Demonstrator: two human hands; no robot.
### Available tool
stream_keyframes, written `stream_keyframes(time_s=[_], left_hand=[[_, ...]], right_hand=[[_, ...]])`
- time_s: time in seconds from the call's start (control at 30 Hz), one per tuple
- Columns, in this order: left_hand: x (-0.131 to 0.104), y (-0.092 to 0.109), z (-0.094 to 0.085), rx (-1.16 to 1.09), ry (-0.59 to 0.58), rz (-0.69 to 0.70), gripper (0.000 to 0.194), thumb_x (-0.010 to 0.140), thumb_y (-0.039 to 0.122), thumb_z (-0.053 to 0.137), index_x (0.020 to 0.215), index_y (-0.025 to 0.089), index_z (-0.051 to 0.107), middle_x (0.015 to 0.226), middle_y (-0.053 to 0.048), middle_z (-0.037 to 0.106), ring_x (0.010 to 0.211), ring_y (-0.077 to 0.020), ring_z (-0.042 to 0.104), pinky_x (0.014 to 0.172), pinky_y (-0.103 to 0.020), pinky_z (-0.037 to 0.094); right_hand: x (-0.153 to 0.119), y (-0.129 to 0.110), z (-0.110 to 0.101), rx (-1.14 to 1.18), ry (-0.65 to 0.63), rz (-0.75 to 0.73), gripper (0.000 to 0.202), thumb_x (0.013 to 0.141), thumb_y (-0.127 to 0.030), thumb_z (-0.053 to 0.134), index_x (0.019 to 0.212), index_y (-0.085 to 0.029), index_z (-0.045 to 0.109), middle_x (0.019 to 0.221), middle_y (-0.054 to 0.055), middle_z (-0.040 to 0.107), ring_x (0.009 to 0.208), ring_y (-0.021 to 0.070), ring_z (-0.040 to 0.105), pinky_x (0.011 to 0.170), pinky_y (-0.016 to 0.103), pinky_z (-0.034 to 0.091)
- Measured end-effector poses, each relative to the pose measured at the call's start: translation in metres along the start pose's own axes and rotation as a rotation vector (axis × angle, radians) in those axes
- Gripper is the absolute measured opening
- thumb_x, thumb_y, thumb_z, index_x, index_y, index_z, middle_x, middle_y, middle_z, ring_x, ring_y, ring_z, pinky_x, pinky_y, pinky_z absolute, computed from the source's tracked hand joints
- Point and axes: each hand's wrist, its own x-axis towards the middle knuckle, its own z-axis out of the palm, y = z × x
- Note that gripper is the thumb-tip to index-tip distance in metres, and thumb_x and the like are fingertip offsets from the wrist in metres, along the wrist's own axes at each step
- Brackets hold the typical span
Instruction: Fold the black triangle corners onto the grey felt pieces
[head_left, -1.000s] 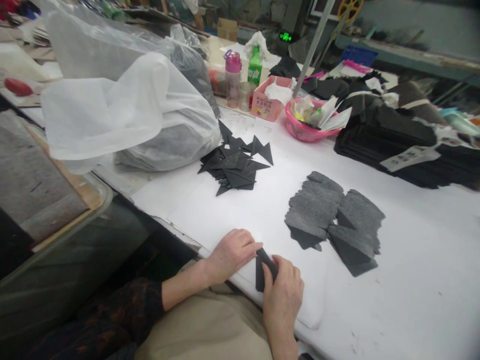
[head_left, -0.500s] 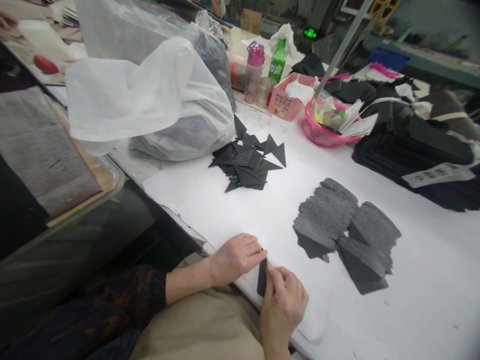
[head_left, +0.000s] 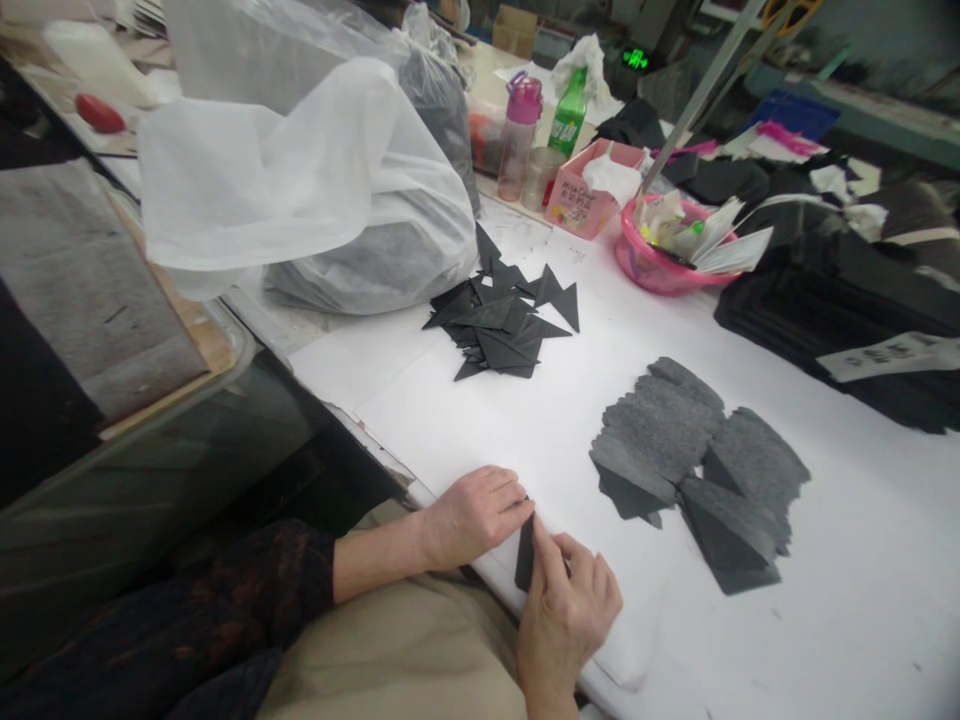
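Near the table's front edge, a small black folded piece (head_left: 525,556) is held between both hands. My left hand (head_left: 480,515) pinches its upper end with the fingertips. Along its right side, my right hand (head_left: 570,610) grips it with thumb and bent fingers, hiding part of it. Its material looks like sheet or fabric, but I cannot tell which. Beyond the hands lies a loose heap of black triangular pieces (head_left: 499,330). To the right, grey-black pieces (head_left: 664,425) lie overlapped in rows, some with smooth dark triangular faces showing.
A white plastic bag (head_left: 390,240) bulges at the back left of the white tabletop (head_left: 420,420). Behind stand a pink-lidded bottle (head_left: 519,135), a green bottle (head_left: 568,115), a pink box (head_left: 589,200) and a pink basin (head_left: 652,262). A black stack (head_left: 840,310) sits at right.
The view has shifted slightly, so the background things sit a little further right. Both hands keep hold of the black piece, with barely any movement of the fingers.
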Motion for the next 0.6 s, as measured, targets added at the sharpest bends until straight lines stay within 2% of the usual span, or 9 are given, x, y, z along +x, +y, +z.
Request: stream_keyframes(time_s=[0.6], left_hand=[[-0.0001, 0.0014, 0.0023, 0.002, -0.018, -0.023, 0.014, 0.095, 0.012, 0.05, 0.102, 0.011, 0.062, 0.093, -0.007, 0.061, 0.096, -0.0196, 0.056, 0.086, -0.035, 0.052]], right_hand=[[-0.0004, -0.0008, 0.0036, 0.027, -0.006, -0.011, 0.026, 0.096, -0.03, 0.046, 0.108, -0.029, 0.068, 0.091, 0.004, 0.063, 0.086, 0.0197, 0.053, 0.102, 0.05, 0.033]])
